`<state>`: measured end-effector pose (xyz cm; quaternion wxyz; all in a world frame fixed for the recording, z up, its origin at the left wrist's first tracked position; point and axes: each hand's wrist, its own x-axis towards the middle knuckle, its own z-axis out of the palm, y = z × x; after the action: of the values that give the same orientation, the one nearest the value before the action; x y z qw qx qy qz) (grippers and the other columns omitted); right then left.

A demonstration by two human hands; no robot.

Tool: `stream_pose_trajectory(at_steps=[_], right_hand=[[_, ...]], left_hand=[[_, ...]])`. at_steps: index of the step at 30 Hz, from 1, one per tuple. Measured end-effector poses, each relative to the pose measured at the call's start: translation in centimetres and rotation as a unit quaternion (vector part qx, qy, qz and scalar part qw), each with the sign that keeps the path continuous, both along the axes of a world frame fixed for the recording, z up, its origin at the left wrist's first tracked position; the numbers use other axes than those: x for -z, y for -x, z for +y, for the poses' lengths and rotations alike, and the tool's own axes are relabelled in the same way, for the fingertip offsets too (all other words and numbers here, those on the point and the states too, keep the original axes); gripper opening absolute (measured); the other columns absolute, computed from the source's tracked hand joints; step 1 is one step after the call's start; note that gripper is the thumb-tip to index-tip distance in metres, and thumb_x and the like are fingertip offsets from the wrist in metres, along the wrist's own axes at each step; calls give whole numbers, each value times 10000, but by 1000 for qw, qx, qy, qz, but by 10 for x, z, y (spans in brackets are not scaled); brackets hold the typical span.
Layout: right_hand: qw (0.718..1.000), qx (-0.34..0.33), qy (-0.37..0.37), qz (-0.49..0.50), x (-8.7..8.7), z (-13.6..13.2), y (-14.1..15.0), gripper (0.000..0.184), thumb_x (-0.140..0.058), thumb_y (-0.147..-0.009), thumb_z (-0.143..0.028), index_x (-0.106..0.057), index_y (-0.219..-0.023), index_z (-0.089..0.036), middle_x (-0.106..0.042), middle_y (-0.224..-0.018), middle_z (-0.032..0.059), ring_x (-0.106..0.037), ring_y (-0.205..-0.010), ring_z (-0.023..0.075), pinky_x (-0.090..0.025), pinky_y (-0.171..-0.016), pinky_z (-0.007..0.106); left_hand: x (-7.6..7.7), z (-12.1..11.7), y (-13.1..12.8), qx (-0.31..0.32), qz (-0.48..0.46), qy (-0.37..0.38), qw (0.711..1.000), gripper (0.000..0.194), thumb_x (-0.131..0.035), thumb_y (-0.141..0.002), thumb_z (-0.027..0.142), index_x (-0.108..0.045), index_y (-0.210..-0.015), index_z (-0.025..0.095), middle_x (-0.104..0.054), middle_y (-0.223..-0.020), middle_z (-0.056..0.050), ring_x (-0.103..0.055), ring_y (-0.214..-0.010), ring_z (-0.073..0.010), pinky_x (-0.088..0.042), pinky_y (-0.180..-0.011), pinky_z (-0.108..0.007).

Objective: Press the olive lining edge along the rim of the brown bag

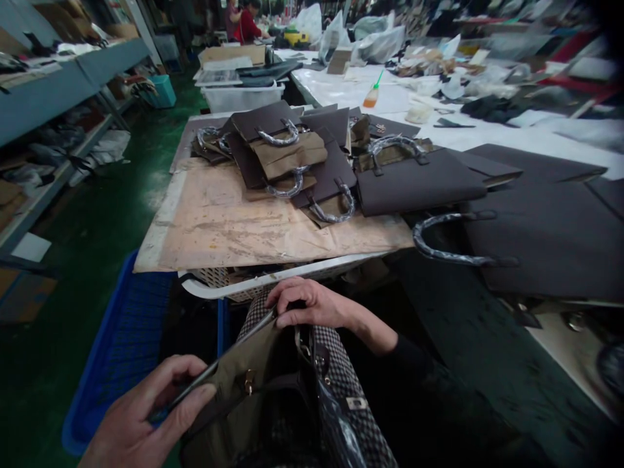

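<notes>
A dark handbag point(253, 364) with an olive lining lies across my lap, its mouth towards me. My left hand point(156, 406) pinches the near end of its top edge between thumb and fingers. Farther along, my right hand point(309, 302) grips the same edge close to the far corner. A small gold-coloured clasp point(249, 382) shows on the lining side. Beside my knee hangs a plastic-wrapped handle point(338, 422), and a metal plate point(357, 403) lies near it. The bag's lower part is in deep shadow.
Several dark bag pieces with wrapped handles point(287, 136) are piled on a worn board point(234, 221) ahead. More large panels point(550, 240) lie at right. A blue crate point(117, 364) stands on the floor at left. A glue bottle point(372, 96) sits on the white table point(390, 81).
</notes>
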<state>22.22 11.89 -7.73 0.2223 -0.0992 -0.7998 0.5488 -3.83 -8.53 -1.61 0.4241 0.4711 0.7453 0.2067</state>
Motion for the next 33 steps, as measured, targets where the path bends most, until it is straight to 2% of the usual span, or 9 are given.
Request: stream_pose_trajectory(at_steps=[3, 5, 9, 13, 16, 22, 26, 31, 33], right_hand=[[1000, -9, 27, 10, -2, -3, -6, 126, -771, -799, -245, -696, -764, -151, -683, -1126, 77, -640, -1056, 176, -467, -982, 332], [999, -24, 36, 11, -4, -4, -11, 128, -782, -784, -227, -697, -737, -145, -676, -1150, 80, -630, -1085, 185, -459, -998, 343], [998, -56, 40, 0, -7, -4, -18, 110, -768, -797, -205, -702, -736, -142, -661, -1200, 88, -613, -1121, 196, -450, -1015, 366], [996, -78, 31, -10, -10, -2, -22, 98, -773, -790, -191, -706, -740, -139, -660, -1217, 93, -611, -1125, 199, -443, -1017, 366], [995, -97, 13, -16, -11, -1, -23, 98, -779, -782, -188, -709, -739, -134, -657, -1225, 95, -613, -1126, 197, -431, -1027, 356], [998, -12, -39, -51, -6, -6, -26, 122, -715, -855, -258, -739, -816, -145, -669, -1126, 83, -625, -1062, 177, -450, -979, 315], [995, 68, -48, -62, -2, -13, -24, 159, -704, -860, -272, -718, -756, -153, -689, -1019, 69, -650, -961, 163, -488, -900, 288], [990, 123, -29, -69, 2, -16, -19, 174, -755, -802, -240, -678, -673, -153, -704, -932, 53, -667, -849, 150, -507, -809, 255], [989, 130, -24, -65, 3, -16, -19, 174, -756, -802, -241, -674, -676, -154, -707, -931, 54, -668, -841, 151, -511, -798, 256]], left_hand=[[0, 9, -9, -49, -6, 13, 999, 423, -647, -776, 643, -674, -976, 271, -730, -905, 12, -694, -843, -192, -550, -659, -168], [0, 12, -9, -60, -20, 28, 998, 422, -646, -783, 644, -657, -971, 266, -714, -878, 24, -677, -816, -172, -530, -650, -157], [4, 16, -2, -33, -54, 50, 997, 415, -681, -789, 597, -630, -1010, 250, -709, -935, 12, -683, -881, -183, -544, -716, -179], [13, 20, 7, -18, -41, 53, 998, 461, -718, -760, 587, -624, -1041, 234, -722, -989, -22, -691, -946, -224, -567, -739, -215], [19, 23, 11, -13, -39, 44, 998, 461, -733, -756, 570, -625, -1055, 237, -727, -1016, -24, -691, -970, -218, -567, -767, -206], [19, 26, 10, -21, -50, 46, 998, 451, -743, -739, 575, -675, -1025, 234, -755, -950, -13, -714, -891, -211, -578, -750, -205], [17, 25, 7, -31, -50, 45, 997, 461, -713, -746, 605, -701, -1026, 239, -755, -949, -12, -714, -884, -227, -585, -720, -223], [20, 27, 16, 63, -64, 59, 994, 359, -653, -840, 536, -691, -1086, 278, -714, -1058, 0, -675, -1022, -221, -562, -811, -207], [21, 27, 18, 68, -57, 55, 995, 334, -660, -841, 517, -695, -1087, 294, -707, -1073, 10, -671, -1022, -214, -553, -829, -199]])
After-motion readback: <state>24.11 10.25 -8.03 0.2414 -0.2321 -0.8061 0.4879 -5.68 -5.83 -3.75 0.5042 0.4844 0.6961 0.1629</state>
